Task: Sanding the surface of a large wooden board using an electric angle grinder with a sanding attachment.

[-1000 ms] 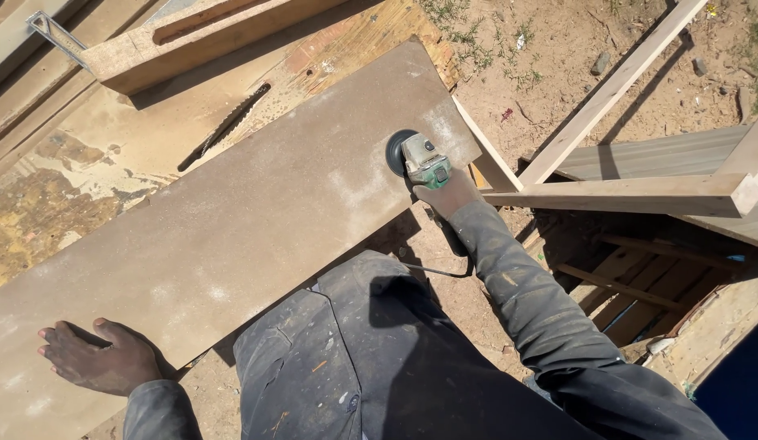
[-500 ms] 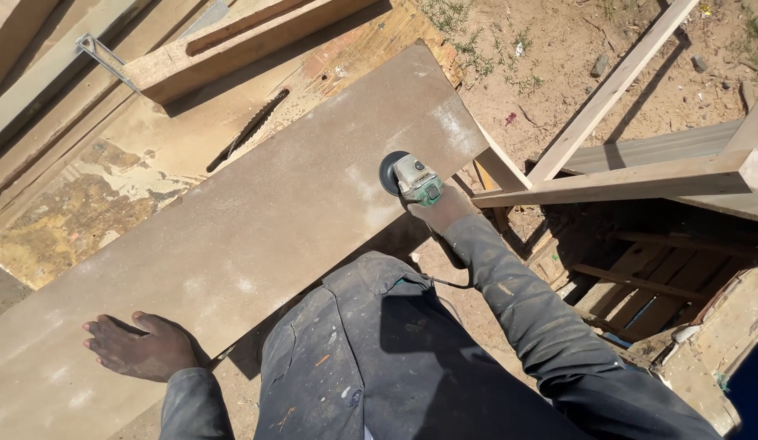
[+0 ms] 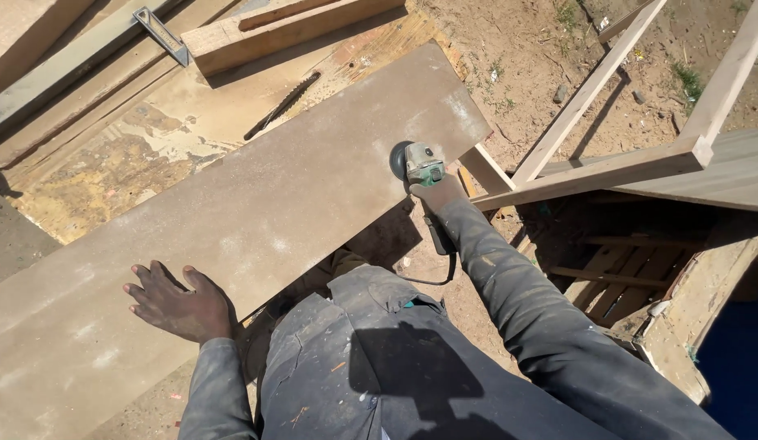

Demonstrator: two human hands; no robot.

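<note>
Your left hand [image 3: 181, 305] lies flat, fingers spread, on one long board [image 3: 232, 220] while your right hand [image 3: 438, 194] grips one angle grinder [image 3: 418, 164] at its lower-right edge, bare dirt beyond.

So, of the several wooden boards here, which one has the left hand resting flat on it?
The wide brown board in the middle; the left hand lies on its near edge, and the right hand runs an angle grinder on it.
</note>
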